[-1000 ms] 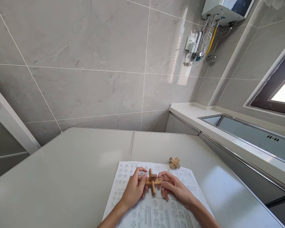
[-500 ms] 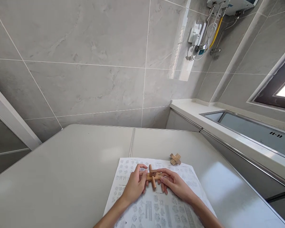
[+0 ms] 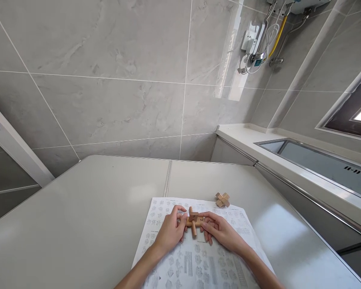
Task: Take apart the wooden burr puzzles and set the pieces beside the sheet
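Note:
A partly joined wooden burr puzzle point(image 3: 193, 221) is held between my two hands above a printed sheet. It has a flat bar running sideways, a round rod crossing it, and a darker block on top. My left hand point(image 3: 171, 228) pinches the bar's left end with thumb and fingers. At the other end, my right hand point(image 3: 218, 228) grips the bar, its index finger close to the upper block. The printed sheet point(image 3: 180, 257) shows rows of small puzzle drawings. Beyond my right hand, a second, star-shaped wooden puzzle point(image 3: 222, 199) sits at the sheet's top edge.
The white table point(image 3: 87, 224) has a seam running away from me near its middle. Behind it stands a grey tiled wall point(image 3: 114, 100). On the right are a counter point(image 3: 234, 132) with a glass-topped inset point(image 3: 319, 164), and pipes with a socket point(image 3: 249, 38) above.
The upper block has turned on the puzzle, so a broader face now shows. Both hands keep their grip in nearly the same place. The camera view has shifted slightly.

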A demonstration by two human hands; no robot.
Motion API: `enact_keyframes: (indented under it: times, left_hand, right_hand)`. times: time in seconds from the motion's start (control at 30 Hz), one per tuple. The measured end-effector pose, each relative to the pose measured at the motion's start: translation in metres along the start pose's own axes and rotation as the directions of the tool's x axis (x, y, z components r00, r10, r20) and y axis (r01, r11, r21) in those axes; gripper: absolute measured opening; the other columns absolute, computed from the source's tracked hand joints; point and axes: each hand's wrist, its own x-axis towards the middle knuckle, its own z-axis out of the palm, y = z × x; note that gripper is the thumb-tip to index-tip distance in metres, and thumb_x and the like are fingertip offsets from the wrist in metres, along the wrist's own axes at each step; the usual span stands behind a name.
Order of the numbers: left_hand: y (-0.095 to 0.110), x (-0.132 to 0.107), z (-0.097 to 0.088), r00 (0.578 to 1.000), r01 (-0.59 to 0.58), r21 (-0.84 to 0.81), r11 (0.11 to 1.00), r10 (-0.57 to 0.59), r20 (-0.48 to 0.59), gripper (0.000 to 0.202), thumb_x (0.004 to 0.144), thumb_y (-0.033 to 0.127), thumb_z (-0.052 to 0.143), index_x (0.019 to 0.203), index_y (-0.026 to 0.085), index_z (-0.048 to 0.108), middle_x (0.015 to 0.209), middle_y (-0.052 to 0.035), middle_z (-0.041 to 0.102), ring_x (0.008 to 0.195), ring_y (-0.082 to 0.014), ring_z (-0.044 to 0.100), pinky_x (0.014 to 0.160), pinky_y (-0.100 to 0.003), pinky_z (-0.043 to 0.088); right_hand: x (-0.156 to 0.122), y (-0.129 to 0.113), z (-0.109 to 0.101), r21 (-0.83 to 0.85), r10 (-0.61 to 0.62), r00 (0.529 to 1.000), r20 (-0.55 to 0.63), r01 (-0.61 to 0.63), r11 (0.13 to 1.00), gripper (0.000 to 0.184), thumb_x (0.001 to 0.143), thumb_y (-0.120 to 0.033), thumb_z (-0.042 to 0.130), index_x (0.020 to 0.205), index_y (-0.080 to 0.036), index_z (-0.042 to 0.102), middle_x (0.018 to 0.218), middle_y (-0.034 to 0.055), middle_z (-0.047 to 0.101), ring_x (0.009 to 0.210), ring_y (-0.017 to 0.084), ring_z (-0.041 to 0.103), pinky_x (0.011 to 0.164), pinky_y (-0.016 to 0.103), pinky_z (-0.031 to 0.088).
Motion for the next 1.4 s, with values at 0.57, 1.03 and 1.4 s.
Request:
enact_keyframes:
  times: [0.57, 1.03, 1.4]
  left_hand:
    - [-0.007, 0.001, -0.001, 0.999, 0.014, -0.077, 0.997, -0.011, 0.04, 0.038, 0.105, 0.06, 0.045, 0.117, 0.024, 0.049, 0.075, 0.0042, 0.064, 0.043, -0.0107, 0.054, 0.039, -0.019, 0.039]
    - [-0.002, 0.005, -0.009, 0.994, 0.011, -0.267, 0.964, -0.041, -0.106, 0.044, 0.099, 0.065, 0.054, 0.107, 0.021, 0.054, 0.066, 0.007, 0.058, 0.038, -0.0069, 0.043, 0.042, -0.02, 0.037]
    - [0.004, 0.006, -0.012, 0.977, 0.015, -0.411, 0.912, -0.1, -0.187, 0.045, 0.097, 0.067, 0.056, 0.102, 0.022, 0.054, 0.071, 0.0055, 0.059, 0.043, -0.006, 0.042, 0.046, -0.02, 0.036]
  right_hand:
    - [0.004, 0.007, 0.022, -0.415, -0.183, 0.979, -0.087, 0.131, 0.9, 0.094, 0.081, -0.029, 0.084, 0.161, -0.036, 0.035, 0.161, 0.0099, 0.045, 0.15, 0.034, 0.044, 0.123, 0.057, 0.037]
    - [0.0, 0.012, 0.003, -0.39, -0.212, 0.943, -0.256, 0.1, 0.915, 0.08, 0.082, -0.032, 0.081, 0.152, -0.03, 0.044, 0.146, 0.0096, 0.059, 0.131, 0.033, 0.057, 0.114, 0.053, 0.046]
    - [0.001, 0.024, 0.01, -0.614, -0.277, 0.952, -0.127, 0.144, 0.776, 0.074, 0.086, -0.037, 0.082, 0.153, -0.035, 0.052, 0.149, 0.0097, 0.054, 0.141, 0.037, 0.048, 0.119, 0.056, 0.043]
